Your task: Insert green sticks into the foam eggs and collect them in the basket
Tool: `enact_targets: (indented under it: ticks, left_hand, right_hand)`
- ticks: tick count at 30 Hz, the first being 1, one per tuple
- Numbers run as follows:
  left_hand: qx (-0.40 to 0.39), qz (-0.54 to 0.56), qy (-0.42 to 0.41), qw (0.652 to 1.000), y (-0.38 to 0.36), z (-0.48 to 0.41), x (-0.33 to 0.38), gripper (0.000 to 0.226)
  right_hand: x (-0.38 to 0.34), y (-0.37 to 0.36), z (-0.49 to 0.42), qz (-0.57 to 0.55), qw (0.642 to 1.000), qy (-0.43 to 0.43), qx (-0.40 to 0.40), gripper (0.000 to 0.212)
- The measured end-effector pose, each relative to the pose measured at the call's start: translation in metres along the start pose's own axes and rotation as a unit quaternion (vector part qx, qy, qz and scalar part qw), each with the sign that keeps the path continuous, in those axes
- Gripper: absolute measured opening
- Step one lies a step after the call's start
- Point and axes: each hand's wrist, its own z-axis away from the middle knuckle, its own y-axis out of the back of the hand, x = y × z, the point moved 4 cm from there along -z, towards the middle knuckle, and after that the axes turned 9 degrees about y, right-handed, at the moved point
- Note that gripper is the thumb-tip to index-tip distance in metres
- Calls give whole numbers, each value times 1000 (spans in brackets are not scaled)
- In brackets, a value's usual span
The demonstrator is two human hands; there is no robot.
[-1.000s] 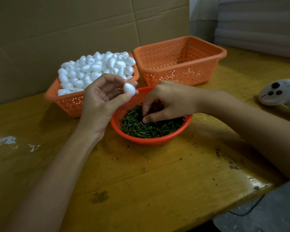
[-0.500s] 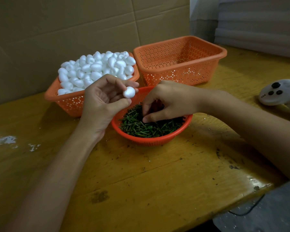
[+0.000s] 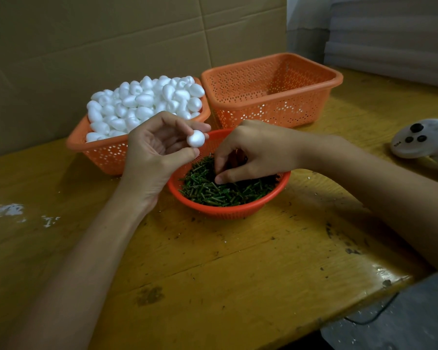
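One white foam egg (image 3: 195, 138) sits in the middle of the frame, a bit above center. The left hand (image 3: 157, 152) holds it up, pinched between the thumb and the fingertips. Just to the right, the right hand (image 3: 253, 152) reaches down into the green sticks (image 3: 220, 190). Its fingers are curled and its thumb tip touches the sticks, but I cannot tell if it has a stick in them. The sticks fill a round red basket (image 3: 228, 210) on the desk (image 3: 213, 274). The egg hangs over the left edge of this basket. Behind the left hand, at the upper left, an orange basket (image 3: 99, 152) holds a big pile of eggs (image 3: 142, 102). Beside it, at the upper right, stands a second orange basket (image 3: 263, 114) with little holes. A white gadget (image 3: 420, 138) with dark buttons lies at the right edge. White crumbs (image 3: 9, 209) lie on the desk at the left. Brown cardboard (image 3: 86, 46) stands at the back.
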Motion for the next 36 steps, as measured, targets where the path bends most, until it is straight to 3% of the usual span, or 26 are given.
enact_targets:
  ticks: [36]
  left_hand:
    - [-16,-16,0,1000,-1,0,-5,31]
  right_hand:
    - [0,0,0,4,1000,-4,6,16]
